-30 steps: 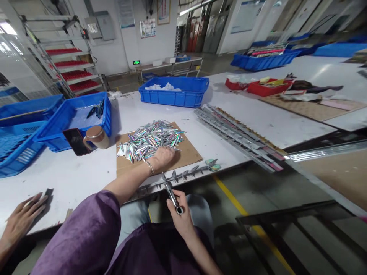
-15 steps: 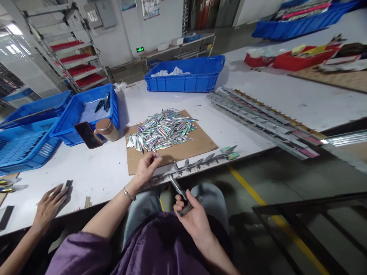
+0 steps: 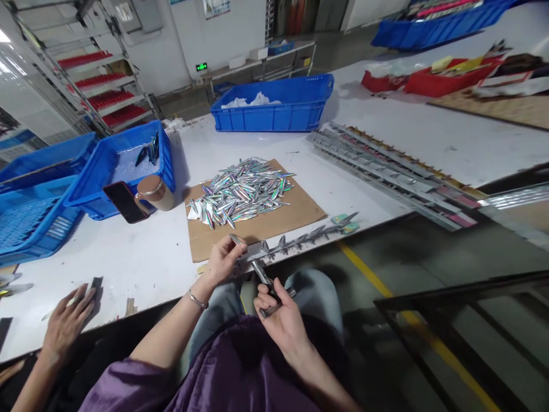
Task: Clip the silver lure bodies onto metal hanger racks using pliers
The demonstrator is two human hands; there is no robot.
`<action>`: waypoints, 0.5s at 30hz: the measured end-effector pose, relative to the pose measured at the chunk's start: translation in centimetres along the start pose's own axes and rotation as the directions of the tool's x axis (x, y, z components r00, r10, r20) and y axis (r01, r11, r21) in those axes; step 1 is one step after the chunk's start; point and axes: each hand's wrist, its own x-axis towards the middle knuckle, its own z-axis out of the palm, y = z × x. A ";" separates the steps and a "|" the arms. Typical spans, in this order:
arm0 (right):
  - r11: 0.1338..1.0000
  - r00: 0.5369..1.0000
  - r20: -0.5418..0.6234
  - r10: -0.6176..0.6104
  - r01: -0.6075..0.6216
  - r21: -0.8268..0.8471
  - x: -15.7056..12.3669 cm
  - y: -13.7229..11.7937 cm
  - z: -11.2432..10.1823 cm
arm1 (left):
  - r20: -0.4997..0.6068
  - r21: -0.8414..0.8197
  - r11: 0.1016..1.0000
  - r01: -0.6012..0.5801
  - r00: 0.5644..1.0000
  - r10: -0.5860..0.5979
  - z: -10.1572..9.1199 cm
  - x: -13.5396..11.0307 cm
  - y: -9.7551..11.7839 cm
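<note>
My left hand [image 3: 223,260] hovers over the table's front edge, its fingers pinched on one small shiny leaf-shaped metal piece [image 3: 235,239]. Just below it, over my lap, my right hand [image 3: 281,320] grips a pair of grey pliers [image 3: 266,281] with the jaws pointing up toward the left hand. A heap of iridescent leaf-shaped pieces [image 3: 240,191] lies on a brown cardboard sheet [image 3: 295,212] straight ahead. A metal strip with pieces standing on it [image 3: 300,237] runs along the table edge.
A brown mug [image 3: 155,193] and a dark phone [image 3: 124,201] lean by a blue crate [image 3: 100,183]. Another blue crate [image 3: 274,106] stands behind the heap. Long metal racks [image 3: 386,174] lie to the right. Another person's hand [image 3: 66,320] rests at the left.
My left hand has left the heap and drawn back toward me with one piece pinched. My right hand has turned the pliers and brought them closer to the left hand.
</note>
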 end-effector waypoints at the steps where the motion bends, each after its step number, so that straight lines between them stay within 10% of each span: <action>1: 0.995 0.998 -0.013 -0.057 0.056 -0.086 -0.1 0.2 0.0 | 0.014 0.037 0.999 -0.018 1.000 0.018 0.0 -0.1 0.2; 3: 0.888 0.967 -0.022 -0.255 0.225 -0.401 -0.2 0.7 -0.2 | 0.041 0.109 0.993 -0.040 0.999 0.036 0.0 -0.3 0.7; 6: 0.263 0.820 0.212 -0.531 0.398 -0.879 -0.1 1.0 -1.1 | 0.076 0.177 0.983 -0.056 0.996 0.043 -0.1 -0.5 1.4; 9: -0.216 0.737 0.436 -0.516 0.381 -0.899 0.3 0.8 -2.0 | 0.112 0.212 0.973 -0.088 0.992 0.065 -0.2 -0.5 1.6; 12: -0.119 0.760 0.389 -0.521 0.387 -0.915 0.4 0.5 -2.2 | 0.164 0.271 0.952 -0.140 0.982 0.098 -0.3 -0.4 1.6; 15: 0.421 0.875 0.142 -0.464 0.359 -0.833 0.5 0.4 -1.9 | 0.215 0.331 0.919 -0.212 0.966 0.146 -0.3 -0.3 1.3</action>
